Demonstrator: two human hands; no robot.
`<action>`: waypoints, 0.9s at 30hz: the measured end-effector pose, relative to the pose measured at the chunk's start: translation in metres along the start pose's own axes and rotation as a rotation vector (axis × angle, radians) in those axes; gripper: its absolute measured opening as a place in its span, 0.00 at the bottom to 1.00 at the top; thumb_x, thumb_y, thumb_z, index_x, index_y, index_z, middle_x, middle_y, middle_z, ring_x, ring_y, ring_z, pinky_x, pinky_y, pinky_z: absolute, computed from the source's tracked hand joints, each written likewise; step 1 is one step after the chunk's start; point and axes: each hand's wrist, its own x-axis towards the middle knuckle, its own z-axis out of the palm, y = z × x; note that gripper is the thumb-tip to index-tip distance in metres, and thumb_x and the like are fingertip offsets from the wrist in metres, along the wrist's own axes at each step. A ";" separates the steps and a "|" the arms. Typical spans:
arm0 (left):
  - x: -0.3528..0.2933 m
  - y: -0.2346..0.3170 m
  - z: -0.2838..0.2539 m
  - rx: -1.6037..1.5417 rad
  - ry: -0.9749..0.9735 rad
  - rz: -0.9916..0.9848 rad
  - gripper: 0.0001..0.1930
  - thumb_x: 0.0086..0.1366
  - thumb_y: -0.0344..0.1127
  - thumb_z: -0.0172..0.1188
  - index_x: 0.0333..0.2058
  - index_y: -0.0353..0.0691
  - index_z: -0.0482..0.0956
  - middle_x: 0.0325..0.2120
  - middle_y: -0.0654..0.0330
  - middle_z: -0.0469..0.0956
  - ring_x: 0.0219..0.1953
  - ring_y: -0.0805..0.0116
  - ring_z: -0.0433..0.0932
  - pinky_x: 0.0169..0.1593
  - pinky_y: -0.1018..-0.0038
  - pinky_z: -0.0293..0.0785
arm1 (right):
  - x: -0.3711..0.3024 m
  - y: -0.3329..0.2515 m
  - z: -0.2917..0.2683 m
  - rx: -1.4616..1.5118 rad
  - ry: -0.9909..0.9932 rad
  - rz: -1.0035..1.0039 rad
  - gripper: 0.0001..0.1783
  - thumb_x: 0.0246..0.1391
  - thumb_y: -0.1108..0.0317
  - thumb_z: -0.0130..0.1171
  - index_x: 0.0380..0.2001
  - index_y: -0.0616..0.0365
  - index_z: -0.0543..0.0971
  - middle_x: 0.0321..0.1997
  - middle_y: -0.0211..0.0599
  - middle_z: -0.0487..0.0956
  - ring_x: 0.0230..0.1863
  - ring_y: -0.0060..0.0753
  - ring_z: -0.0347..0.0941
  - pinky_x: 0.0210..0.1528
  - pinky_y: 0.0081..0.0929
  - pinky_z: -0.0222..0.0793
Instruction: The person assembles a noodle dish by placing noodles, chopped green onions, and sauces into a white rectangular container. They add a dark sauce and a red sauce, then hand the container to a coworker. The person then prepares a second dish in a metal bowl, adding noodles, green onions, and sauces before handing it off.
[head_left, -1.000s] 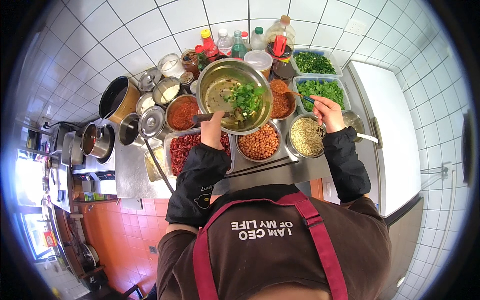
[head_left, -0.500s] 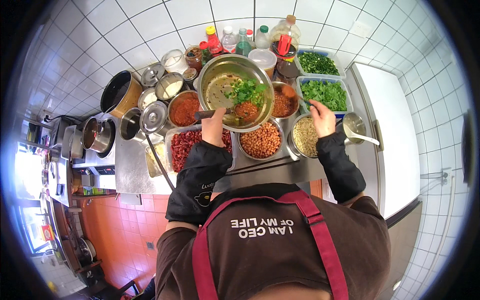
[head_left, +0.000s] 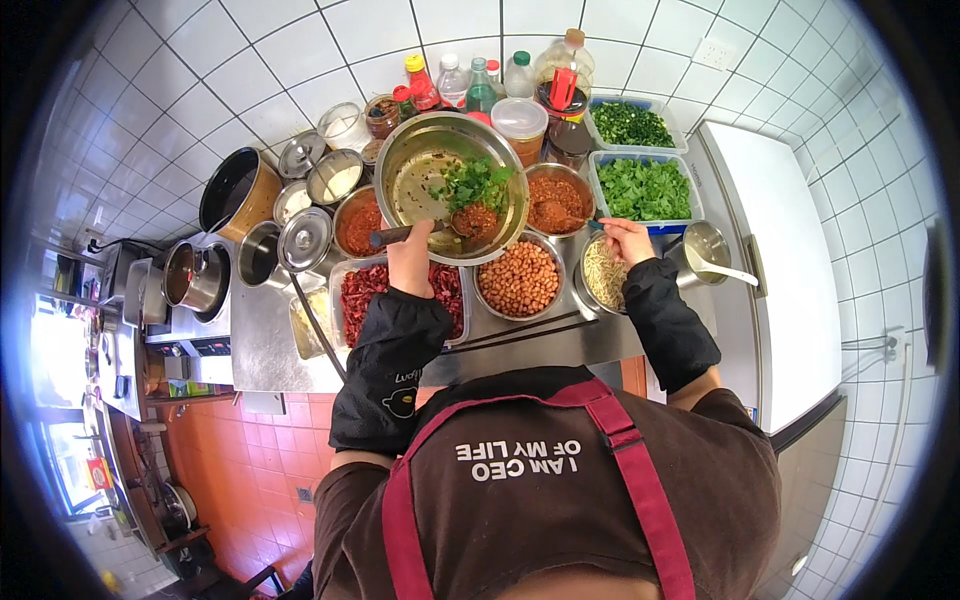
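My left hand [head_left: 409, 264] is closed around the near left rim of a wide metal mixing bowl [head_left: 400, 145] and a dark-handled utensil [head_left: 388, 236] that reaches into it. Chopped green herbs [head_left: 475, 184] and red chili paste [head_left: 474, 221] lie inside the bowl, which is held over the other containers. With my right hand [head_left: 626, 242] I grip the handle of a spoon [head_left: 592, 222]; its head sits in a metal bowl of red chili sauce [head_left: 552, 196]. Just below that hand is a bowl of pale shreds [head_left: 601, 272].
In front are peanuts [head_left: 518, 280] and a tub of dried red chilies [head_left: 366, 300]. Tubs of cilantro [head_left: 645, 190] and chopped greens [head_left: 632, 124] stand at the right. A ladle [head_left: 722, 269] rests in a metal pot [head_left: 705, 240]. Several bottles [head_left: 480, 92] line the back wall.
The mixing bowl and my left hand have shifted slightly left. My right hand has moved left and down, and the spoon's head has gone lower into the chili sauce.
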 end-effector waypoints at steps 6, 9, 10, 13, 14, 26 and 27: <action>0.000 -0.007 0.006 0.017 -0.011 0.076 0.15 0.53 0.36 0.58 0.36 0.33 0.70 0.32 0.63 0.69 0.36 0.72 0.65 0.40 0.73 0.61 | -0.039 -0.048 -0.002 0.128 0.007 -0.140 0.13 0.52 0.72 0.51 0.42 0.64 0.75 0.17 0.24 0.69 0.12 0.12 0.56 0.11 0.12 0.52; -0.001 -0.010 0.013 -0.011 -0.059 0.080 0.14 0.53 0.34 0.57 0.36 0.34 0.70 0.33 0.62 0.70 0.37 0.72 0.66 0.41 0.74 0.61 | -0.063 -0.073 0.013 0.098 -0.026 -0.235 0.13 0.53 0.72 0.51 0.43 0.62 0.75 0.18 0.24 0.69 0.13 0.11 0.57 0.13 0.10 0.52; 0.003 -0.013 0.013 -0.036 -0.070 0.075 0.12 0.54 0.33 0.57 0.36 0.35 0.70 0.34 0.61 0.71 0.37 0.71 0.67 0.41 0.74 0.62 | -0.071 -0.079 0.023 0.048 -0.038 -0.268 0.13 0.53 0.72 0.52 0.43 0.61 0.75 0.18 0.24 0.69 0.13 0.11 0.57 0.13 0.10 0.51; 0.002 -0.017 0.017 -0.073 -0.056 -0.021 0.12 0.54 0.33 0.57 0.36 0.35 0.70 0.35 0.62 0.71 0.37 0.71 0.68 0.41 0.74 0.63 | -0.091 -0.079 0.056 -0.340 -0.026 -0.660 0.14 0.51 0.73 0.53 0.43 0.57 0.76 0.21 0.25 0.71 0.21 0.22 0.67 0.23 0.21 0.63; 0.005 -0.019 0.016 -0.073 -0.090 -0.036 0.13 0.54 0.33 0.57 0.36 0.35 0.70 0.34 0.63 0.70 0.37 0.71 0.67 0.41 0.73 0.62 | -0.097 -0.080 0.057 -0.568 -0.001 -0.809 0.14 0.50 0.74 0.53 0.43 0.58 0.76 0.21 0.30 0.71 0.22 0.28 0.68 0.26 0.24 0.65; -0.003 -0.006 0.011 -0.031 0.021 -0.012 0.26 0.51 0.22 0.53 0.51 0.38 0.60 0.43 0.59 0.70 0.42 0.68 0.68 0.47 0.75 0.63 | -0.007 0.002 0.030 -0.871 0.114 -0.470 0.11 0.48 0.71 0.53 0.36 0.60 0.78 0.26 0.43 0.79 0.25 0.40 0.75 0.28 0.29 0.69; -0.003 -0.004 0.010 -0.015 0.037 -0.021 0.26 0.51 0.22 0.53 0.51 0.38 0.61 0.43 0.59 0.70 0.42 0.68 0.68 0.47 0.75 0.63 | 0.001 0.009 0.027 -0.655 0.068 -0.341 0.12 0.49 0.71 0.53 0.37 0.61 0.78 0.23 0.39 0.77 0.22 0.35 0.72 0.24 0.26 0.67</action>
